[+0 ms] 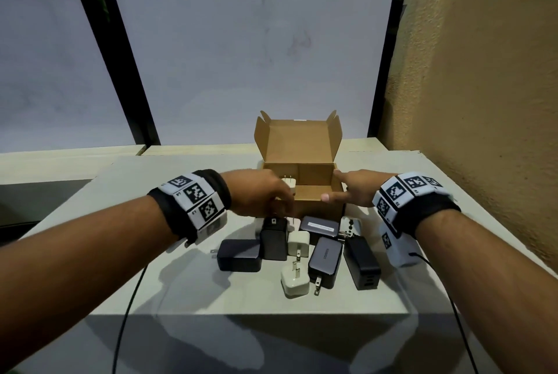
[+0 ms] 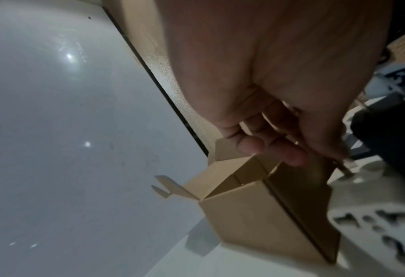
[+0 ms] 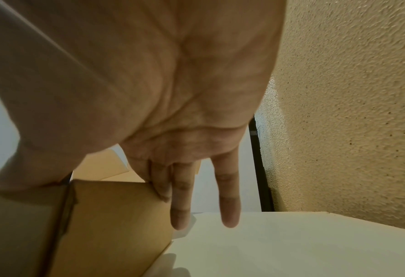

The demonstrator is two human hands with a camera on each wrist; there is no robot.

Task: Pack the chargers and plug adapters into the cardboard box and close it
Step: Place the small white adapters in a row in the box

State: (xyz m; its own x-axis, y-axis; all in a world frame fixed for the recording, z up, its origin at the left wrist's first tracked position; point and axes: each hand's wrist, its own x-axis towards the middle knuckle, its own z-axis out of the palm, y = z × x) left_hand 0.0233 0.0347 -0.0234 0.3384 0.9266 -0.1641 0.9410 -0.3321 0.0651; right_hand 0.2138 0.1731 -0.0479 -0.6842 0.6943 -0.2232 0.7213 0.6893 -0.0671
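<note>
An open cardboard box (image 1: 308, 194) stands on the white table (image 1: 187, 283) with its lid upright. My left hand (image 1: 283, 197) pinches a white two-prong charger (image 1: 288, 184) at the box's left rim. My right hand (image 1: 347, 189) rests with straight fingers on the box's right front corner (image 3: 116, 224), thumb along the front rim. In front of the box lie several chargers: a black block (image 1: 240, 255), a black upright one (image 1: 274, 237), two white cubes (image 1: 298, 243) (image 1: 295, 281), a grey one (image 1: 325, 260), a long black one (image 1: 362, 262). A white socket adapter (image 2: 374, 224) lies beside the box (image 2: 244, 221).
A rough tan wall (image 1: 483, 102) rises close on the right. Window panes with a dark frame (image 1: 126, 71) stand behind the table. The table's front edge (image 1: 241, 313) runs just below the chargers. Thin black cables (image 1: 129, 313) hang from both wrists.
</note>
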